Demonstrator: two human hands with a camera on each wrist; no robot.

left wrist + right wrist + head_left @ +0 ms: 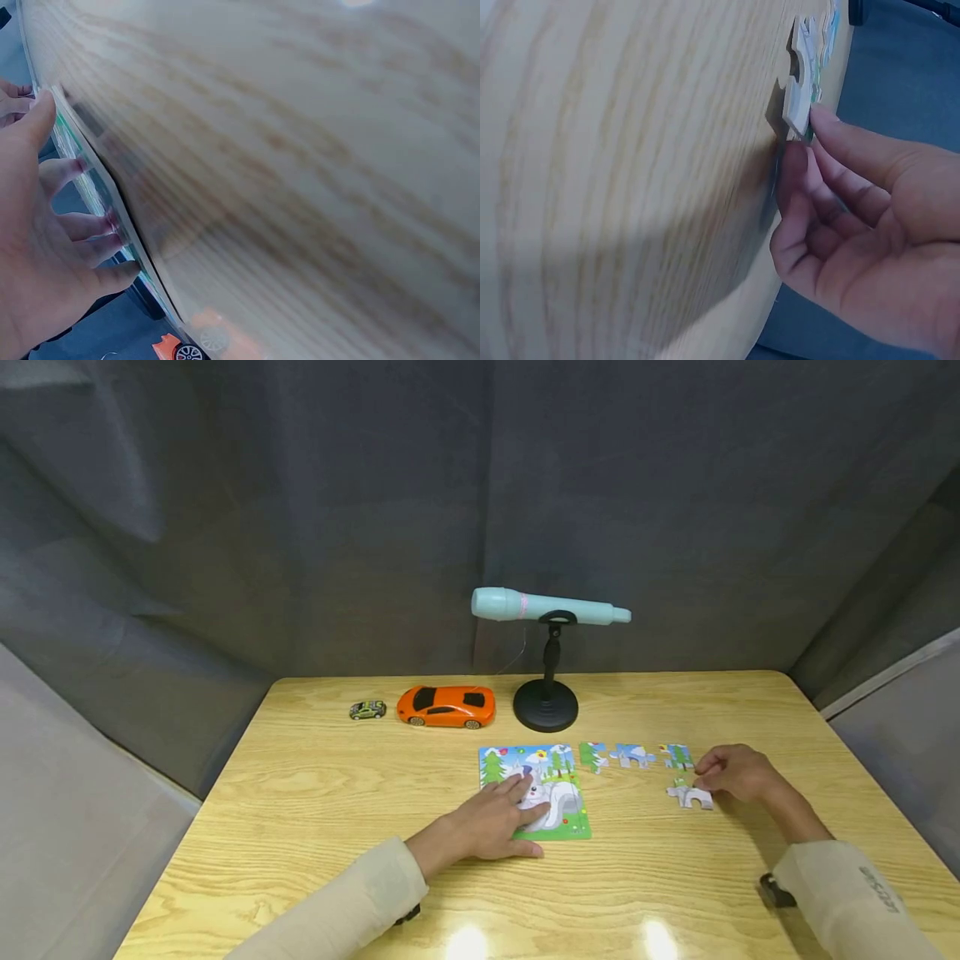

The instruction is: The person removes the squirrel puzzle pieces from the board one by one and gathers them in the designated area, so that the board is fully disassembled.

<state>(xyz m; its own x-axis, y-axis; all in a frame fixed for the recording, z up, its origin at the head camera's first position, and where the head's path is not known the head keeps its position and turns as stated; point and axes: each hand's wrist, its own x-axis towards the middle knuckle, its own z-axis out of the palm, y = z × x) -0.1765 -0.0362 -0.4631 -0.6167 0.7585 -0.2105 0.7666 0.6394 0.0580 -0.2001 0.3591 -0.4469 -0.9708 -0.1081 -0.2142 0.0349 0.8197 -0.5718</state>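
My left hand (491,818) rests with spread fingers on a square squirrel picture puzzle (566,828); the left wrist view shows its fingertips (126,271) on the board's face near the edge. Over to the right, my right hand (742,772) pinches a white and grey jigsaw piece (688,796) at its corner between thumb and finger. In the right wrist view that piece (801,105) is tilted, one edge raised off the table. Just beyond it lies a piece with a green tree (680,755); whether the two touch, I cannot tell.
Between puzzle and right hand lie a green tree piece (591,755) and a blue and white piece (632,755). Behind them stand a light blue microphone (577,610) on a black stand (546,706), an orange toy car (447,707) and a small toy car (367,710).
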